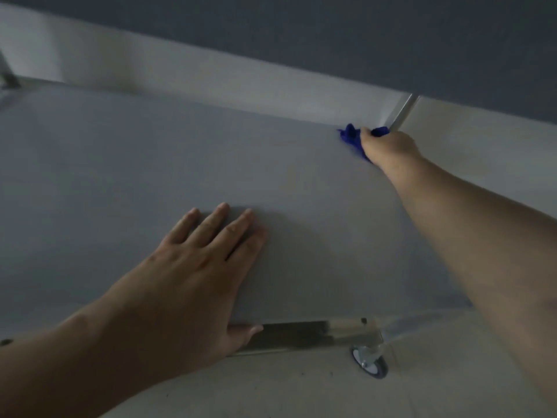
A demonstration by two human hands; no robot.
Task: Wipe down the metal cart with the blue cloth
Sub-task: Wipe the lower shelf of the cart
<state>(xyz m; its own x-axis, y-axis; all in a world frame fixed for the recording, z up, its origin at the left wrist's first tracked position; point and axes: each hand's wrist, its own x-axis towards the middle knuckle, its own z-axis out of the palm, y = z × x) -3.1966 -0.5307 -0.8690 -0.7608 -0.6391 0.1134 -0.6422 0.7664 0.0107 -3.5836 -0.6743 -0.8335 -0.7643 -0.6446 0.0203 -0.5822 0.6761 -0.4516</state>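
The metal cart's flat grey top [150,164] fills most of the view. My right hand [388,147] reaches to its far right corner and grips the bunched blue cloth [351,137], which lies against the surface beside the corner post [402,114]. Part of the cloth is hidden under the hand. My left hand [196,260] rests flat on the near part of the top, fingers straight and spread, thumb over the front edge.
A caster wheel [369,362] shows under the cart's near right corner, on a pale floor [301,393]. Behind the cart runs a light wall band [211,73] below a dark wall. Another cart post [7,76] stands at the far left.
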